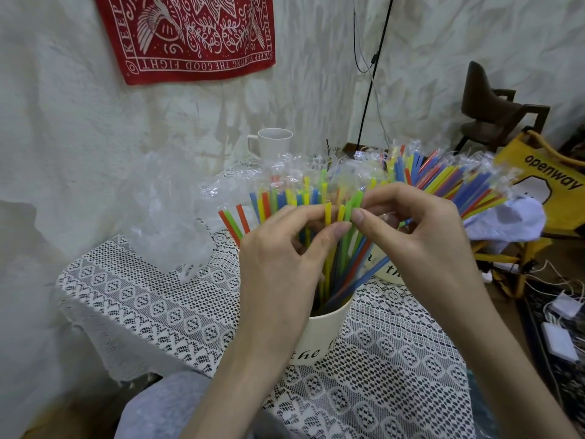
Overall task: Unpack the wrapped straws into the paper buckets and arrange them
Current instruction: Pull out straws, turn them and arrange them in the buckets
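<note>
A white paper bucket with black lettering stands at the middle of the lace-covered table, full of coloured wrapped straws that fan out at the top. A second paper bucket behind it to the right holds another fan of wrapped straws. My left hand and my right hand meet above the near bucket. Their fingertips pinch the upper ends of a few green and yellow straws. My hands hide the straws' middle parts.
A crumpled clear plastic bag lies on the table's left. A white mug stands at the back. To the right are a yellow bag, a dark chair and chargers on the floor. The white wall is close behind.
</note>
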